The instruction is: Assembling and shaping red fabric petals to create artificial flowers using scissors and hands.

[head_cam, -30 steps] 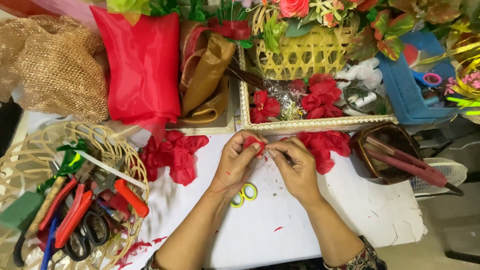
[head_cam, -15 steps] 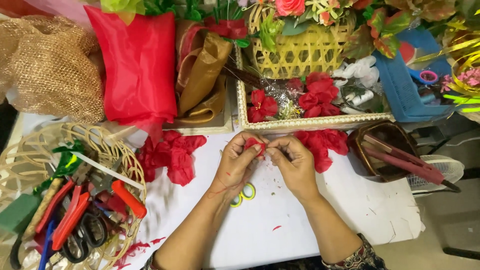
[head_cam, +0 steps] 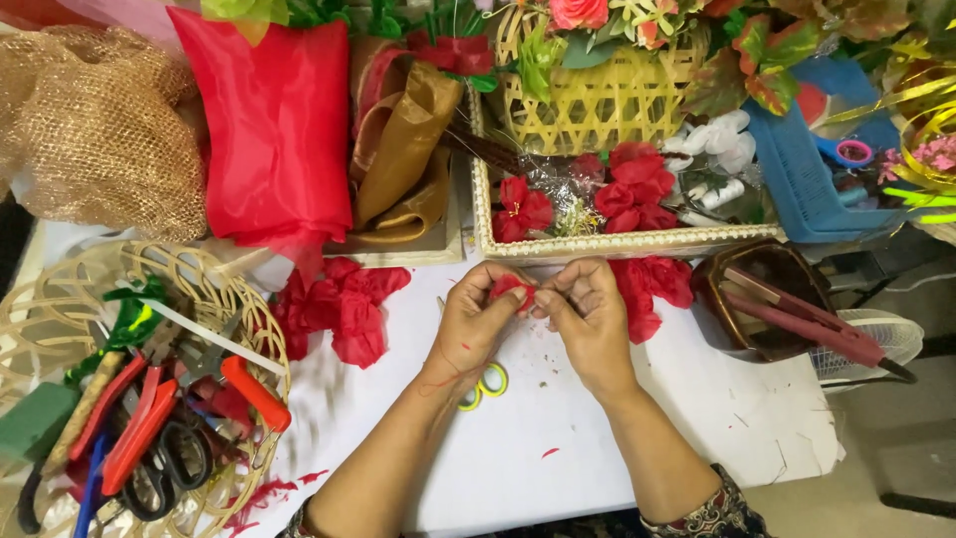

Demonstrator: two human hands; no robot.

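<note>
Risk first: small red petal piece (head_cam: 510,289) pinched between both hands, over white table (head_cam: 558,448), just in front of long tray (head_cam: 597,244). Likely to slip or come unfolded if either pinch slackens. Red thread (head_cam: 453,367) trailing across left wrist and down toward yellow-handled scissors (head_cam: 485,384); could snag there, or tangle and tug the piece crooked. Thin cloth, probably apt to fray or tear under a hard pull. Loose red petals (head_cam: 344,304) left of hands and more petals (head_cam: 647,289) right of them, near enough to get swept aside by a wrist.

Fingers: left hand (head_cam: 476,324) curled, thumb and forefinger pressed together on the petal piece, other fingers folded close behind. Right hand (head_cam: 588,319) likewise closed, fingertips (head_cam: 543,297) nipped tight at the piece's right edge, touching the left hand's tips. Needle or wire in that pinch: cannot tell, too small. No finger spread; both palms turned inward.

Further left, woven basket (head_cam: 254,329) with pliers and scissors, well apart from hands.
</note>
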